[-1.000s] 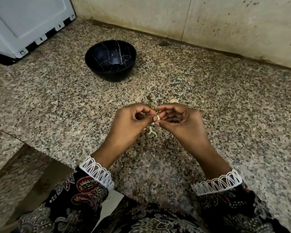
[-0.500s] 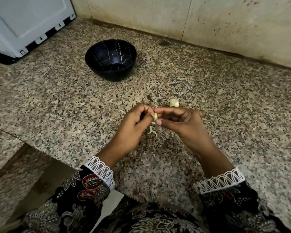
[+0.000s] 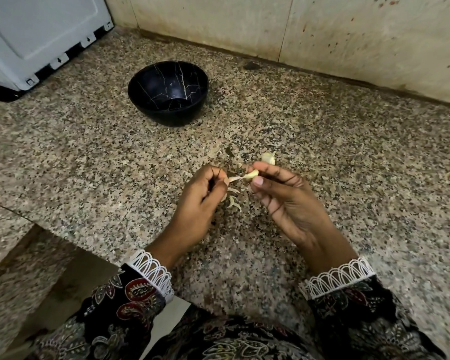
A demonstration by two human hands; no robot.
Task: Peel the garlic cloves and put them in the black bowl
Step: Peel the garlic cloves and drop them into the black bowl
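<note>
My right hand [image 3: 286, 201] pinches a small pale garlic clove [image 3: 252, 174] between thumb and fingertips above the counter. My left hand [image 3: 200, 201] grips a thin strip of garlic skin [image 3: 235, 178] that still hangs from the clove's left end. Another garlic clove [image 3: 268, 158] lies on the granite just beyond my right fingers. Loose peel scraps [image 3: 233, 200] lie under and between my hands. The black bowl [image 3: 168, 92] with white vein lines stands at the back left; its inside looks empty.
The speckled granite counter [image 3: 348, 165] runs to a stained tiled wall [image 3: 322, 35] at the back. A white appliance [image 3: 37, 35] stands at the far left corner. The counter edge drops off at lower left [image 3: 50, 224]. A small dark chip [image 3: 250, 65] lies by the wall.
My hands have drawn apart, the left pulling a strip of skin leftwards off the clove in my right hand. The clove on the counter behind came into view.
</note>
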